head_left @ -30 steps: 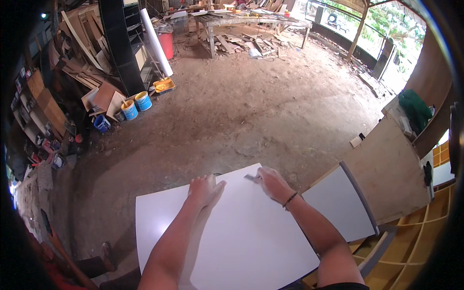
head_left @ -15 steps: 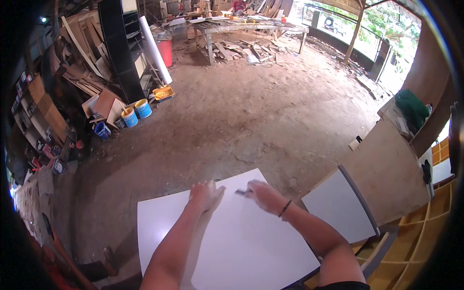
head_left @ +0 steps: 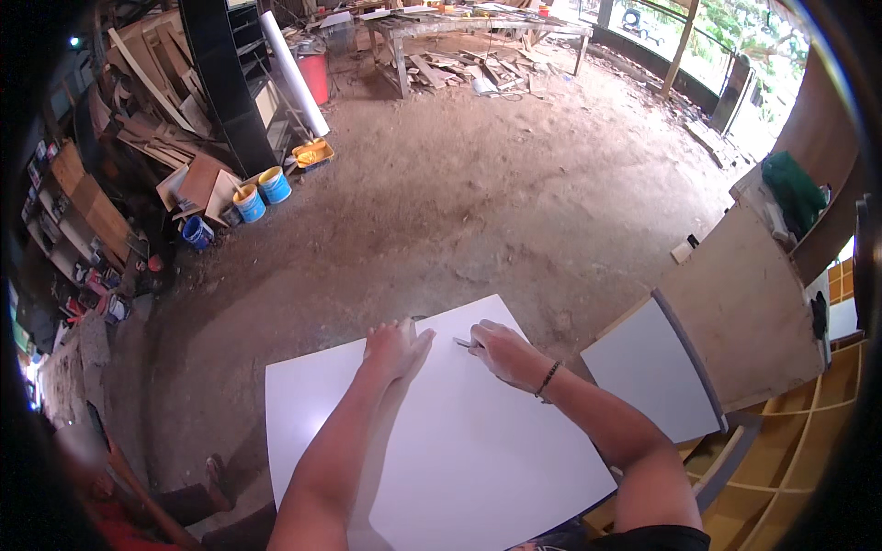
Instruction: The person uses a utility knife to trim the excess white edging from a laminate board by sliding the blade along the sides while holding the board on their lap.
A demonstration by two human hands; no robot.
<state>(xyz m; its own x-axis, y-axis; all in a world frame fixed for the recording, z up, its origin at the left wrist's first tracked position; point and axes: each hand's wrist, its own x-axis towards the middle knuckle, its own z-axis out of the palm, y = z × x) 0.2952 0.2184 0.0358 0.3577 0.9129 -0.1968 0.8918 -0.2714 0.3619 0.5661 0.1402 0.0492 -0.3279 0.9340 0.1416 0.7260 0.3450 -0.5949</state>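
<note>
A large white panel with a smooth face lies right in front of me. Near its far edge my left hand rests on the surface, holding nothing, the thumb apart from the fingers. To the right of it, just above the panel, my right hand is closed round a small grey tool that looks like a utility knife, its tip pointing left. Most of the tool is hidden in the fingers. I cannot tell whether its tip touches the panel.
At right stand a grey-white board with a dark edge, a plywood sheet and a yellow framework. A person sits at lower left. Paint buckets, a white roll and a worktable over wood scraps lie beyond.
My right hand has shifted slightly up and toward the panel's far edge with the tool. My left hand keeps its place on the panel. The view has tilted down a little.
</note>
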